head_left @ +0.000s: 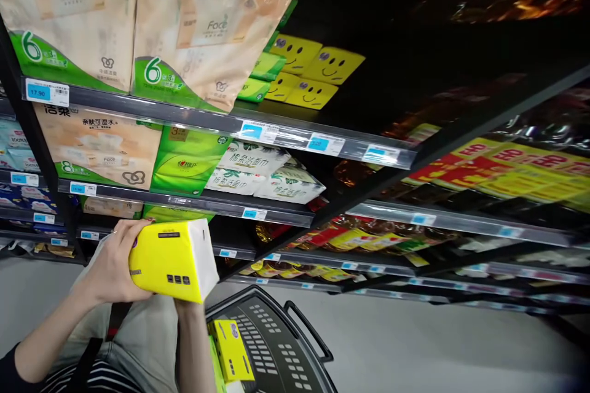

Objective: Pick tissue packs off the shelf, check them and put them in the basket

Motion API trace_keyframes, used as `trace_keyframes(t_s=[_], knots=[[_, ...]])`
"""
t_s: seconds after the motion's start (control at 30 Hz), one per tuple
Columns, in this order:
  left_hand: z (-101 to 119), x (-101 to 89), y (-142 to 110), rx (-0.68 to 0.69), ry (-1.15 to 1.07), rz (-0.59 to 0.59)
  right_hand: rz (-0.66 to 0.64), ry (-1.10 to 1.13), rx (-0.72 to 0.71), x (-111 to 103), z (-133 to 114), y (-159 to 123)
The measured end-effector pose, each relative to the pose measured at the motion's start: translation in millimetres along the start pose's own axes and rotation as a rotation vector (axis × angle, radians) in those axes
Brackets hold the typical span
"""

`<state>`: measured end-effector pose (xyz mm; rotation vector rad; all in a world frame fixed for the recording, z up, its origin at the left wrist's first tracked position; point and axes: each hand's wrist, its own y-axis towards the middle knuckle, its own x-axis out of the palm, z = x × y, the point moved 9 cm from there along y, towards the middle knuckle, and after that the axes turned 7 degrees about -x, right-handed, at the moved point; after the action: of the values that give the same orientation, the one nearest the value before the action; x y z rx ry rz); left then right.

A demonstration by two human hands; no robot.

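My left hand (113,264), wearing a ring, is closed around the left end of a yellow tissue pack (170,258) with a white end face. The pack is held up in front of my body, tilted, just before the lower shelves. My right hand (188,308) reaches up behind the pack's lower edge; its wrist shows, but its fingers are hidden behind the pack. Below and to the right, a dark grey shopping basket (282,325) holds another yellow tissue pack (232,350), with something green beside it.
Black shelves with price-tag rails (207,112) slant across the view. Large beige tissue bundles (184,43), yellow packs with smiley faces (318,70) and white tissue packs (262,172) stand on them. Bottles with red and yellow labels (507,159) fill shelves to the right.
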<state>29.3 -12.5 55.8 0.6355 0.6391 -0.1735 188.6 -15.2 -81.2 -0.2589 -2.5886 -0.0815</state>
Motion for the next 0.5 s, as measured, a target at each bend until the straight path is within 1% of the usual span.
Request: trace_keyframes(t_s=[0.03, 0.1, 0.17, 0.2, 0.23, 0.3, 0.4, 0.5], knots=[[6, -5.1, 4, 0.034, 0.125, -0.015, 0.007, 0.043, -0.005, -7, -11, 2], [17, -11.1, 10, 0.105, 0.321, -0.051, -0.039, 0.117, -0.028, -11, -33, 3], [24, -11.6, 14, 0.163, 0.421, -0.087, -0.132, 0.107, -0.054, -5, -50, 0], [27, -10.6, 15, 0.187, 0.441, -0.099, -0.169, 0.070, -0.060, -1, -55, -3], [30, -9.2, 16, 0.209, 0.449, -0.108, -0.185, 0.034, -0.064, 1, -56, -6], [33, -5.3, 17, 0.244, 0.454, -0.121, -0.169, -0.011, -0.071, 3, -53, -9], [36, -1.7, 19, 0.272, 0.449, -0.132, -0.110, -0.032, -0.080, -4, -42, -7], [34, -0.3, 20, 0.271, 0.436, -0.146, -0.086, -0.049, -0.091, -11, -35, -2]])
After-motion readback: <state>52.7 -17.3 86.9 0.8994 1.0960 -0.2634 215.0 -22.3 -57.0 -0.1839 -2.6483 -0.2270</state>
